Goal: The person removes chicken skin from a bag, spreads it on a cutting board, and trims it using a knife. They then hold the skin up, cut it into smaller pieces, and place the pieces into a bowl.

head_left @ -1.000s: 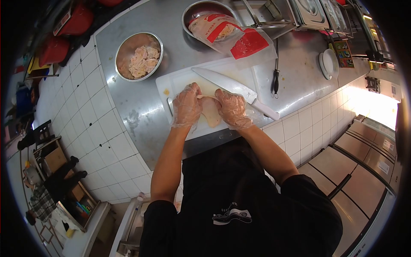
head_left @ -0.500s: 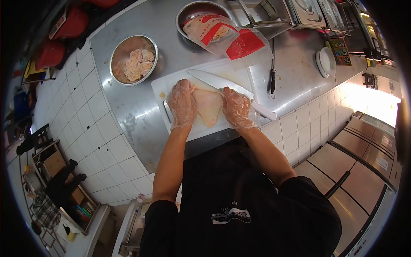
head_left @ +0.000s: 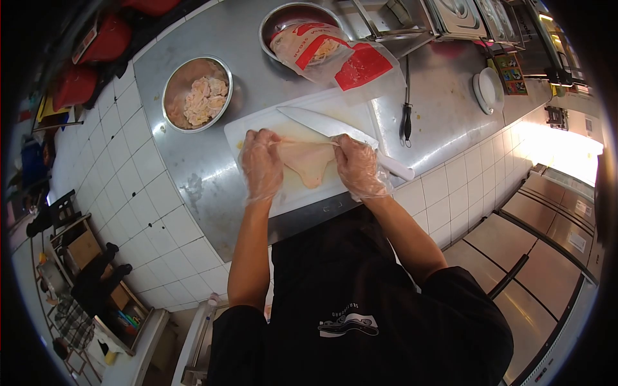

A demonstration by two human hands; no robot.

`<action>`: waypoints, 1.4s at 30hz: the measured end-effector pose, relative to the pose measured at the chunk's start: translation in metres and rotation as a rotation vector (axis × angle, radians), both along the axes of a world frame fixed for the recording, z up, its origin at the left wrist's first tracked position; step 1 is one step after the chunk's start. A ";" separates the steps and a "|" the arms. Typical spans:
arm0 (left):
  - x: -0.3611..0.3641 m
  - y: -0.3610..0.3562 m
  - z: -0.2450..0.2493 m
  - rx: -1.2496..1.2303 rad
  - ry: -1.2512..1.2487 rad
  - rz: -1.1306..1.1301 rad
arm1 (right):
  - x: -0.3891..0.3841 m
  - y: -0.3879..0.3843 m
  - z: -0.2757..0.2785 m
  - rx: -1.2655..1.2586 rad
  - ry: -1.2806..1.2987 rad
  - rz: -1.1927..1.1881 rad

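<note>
A pale piece of raw chicken (head_left: 308,162) is stretched between my hands over the white cutting board (head_left: 244,122). My left hand (head_left: 262,164), in a clear plastic glove, pinches its left upper edge. At the right upper edge my right hand (head_left: 358,166), gloved the same way, grips it too. The chicken's lower end tapers to a point above the board. Behind the right hand lies a large knife (head_left: 322,122), its blade across the board and its white handle pointing to the right.
Cut chicken pieces fill part of a steel bowl (head_left: 172,96) at the left. A second steel bowl (head_left: 265,29) holds a red-and-white plastic bag (head_left: 360,67). A black-handled sharpening rod (head_left: 407,119) and white dishes (head_left: 490,93) lie further right on the steel table (head_left: 193,174).
My left hand has moved left and slightly down, pulling the chicken's upper edge taut. My right hand stays nearly in place and still grips the other side.
</note>
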State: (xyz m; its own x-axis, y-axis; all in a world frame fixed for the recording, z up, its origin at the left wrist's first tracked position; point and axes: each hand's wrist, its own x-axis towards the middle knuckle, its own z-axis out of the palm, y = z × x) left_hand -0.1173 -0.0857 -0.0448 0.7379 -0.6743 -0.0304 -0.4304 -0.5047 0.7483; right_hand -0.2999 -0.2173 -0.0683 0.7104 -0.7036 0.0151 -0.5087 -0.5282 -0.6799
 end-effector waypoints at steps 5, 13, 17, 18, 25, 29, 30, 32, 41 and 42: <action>-0.004 0.025 0.043 0.024 -0.086 -0.255 | 0.002 0.003 0.032 0.171 -0.295 0.194; 0.003 0.008 0.064 0.049 0.579 -0.440 | 0.013 0.020 0.035 0.806 -0.313 0.047; 0.009 0.018 0.054 -0.039 0.741 -0.446 | 0.028 0.033 0.035 0.989 -0.488 -0.018; 0.011 0.021 0.053 -0.067 0.836 -0.443 | 0.031 0.034 0.038 0.998 -0.543 -0.021; 0.006 0.035 0.064 -0.264 1.330 -0.368 | 0.033 0.032 0.062 1.136 -0.491 0.019; -0.018 0.031 0.050 -0.365 1.327 -0.265 | 0.031 0.029 0.069 0.992 -0.338 -0.018; -0.023 0.030 0.049 -0.373 1.315 -0.273 | 0.032 0.029 0.074 0.940 -0.299 -0.023; -0.029 0.026 0.051 -0.356 1.271 -0.295 | 0.032 0.027 0.069 0.865 -0.316 -0.009; -0.009 0.037 0.053 -0.285 1.401 -0.403 | 0.026 0.003 0.088 0.752 -0.192 0.042; -0.007 0.037 0.057 -0.270 1.425 -0.427 | 0.026 0.003 0.087 0.740 -0.201 0.051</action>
State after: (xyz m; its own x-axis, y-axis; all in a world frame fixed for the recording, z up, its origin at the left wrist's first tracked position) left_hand -0.1244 -0.0482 0.0122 -0.0478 -0.9260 -0.3744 0.6386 -0.3166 0.7014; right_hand -0.2744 -0.2144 0.0189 0.7757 -0.5471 -0.3147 -0.3251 0.0810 -0.9422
